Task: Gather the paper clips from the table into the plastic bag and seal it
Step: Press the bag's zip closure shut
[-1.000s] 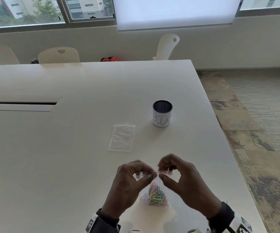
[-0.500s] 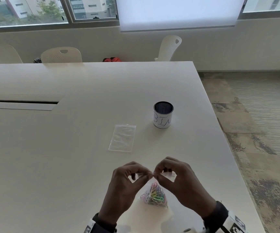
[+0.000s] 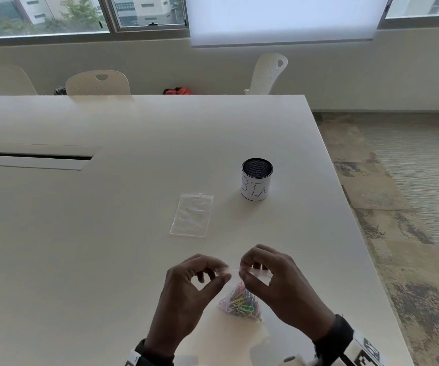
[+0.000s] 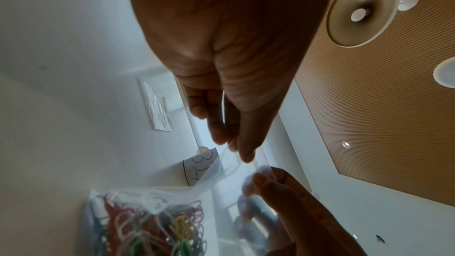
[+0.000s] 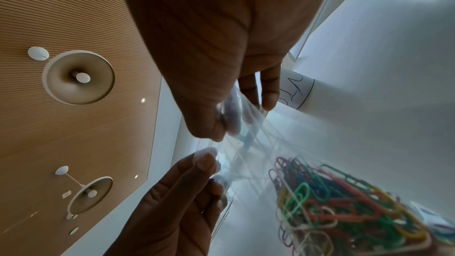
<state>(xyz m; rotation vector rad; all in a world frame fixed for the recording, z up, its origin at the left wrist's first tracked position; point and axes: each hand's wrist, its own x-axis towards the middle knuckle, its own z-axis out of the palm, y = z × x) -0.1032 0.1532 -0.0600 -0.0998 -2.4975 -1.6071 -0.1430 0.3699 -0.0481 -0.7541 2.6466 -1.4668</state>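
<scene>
since a second ago the view has dropped a little and the hands sit lower on the surface [image 3: 107, 233]; the pinch points, touching half a second ago, are now slightly apart along the bag's top strip. the left hand [image 3: 186, 294] makes its grip with thumb and forefinger pressed on the strip's left part, the right hand [image 3: 279, 289] pinches the right part, other fingers curled. the bag [image 3: 239, 303] hangs between them, its bottom resting on the surface near the front edge, holding a heap of coloured clips [image 3: 240, 305]. a spare bag [image 3: 192, 215] lies flat beyond the hands. right of it stands a cup [image 3: 256, 182] marked "bin"; its inside looks dark and i cannot tell the contents.
</scene>
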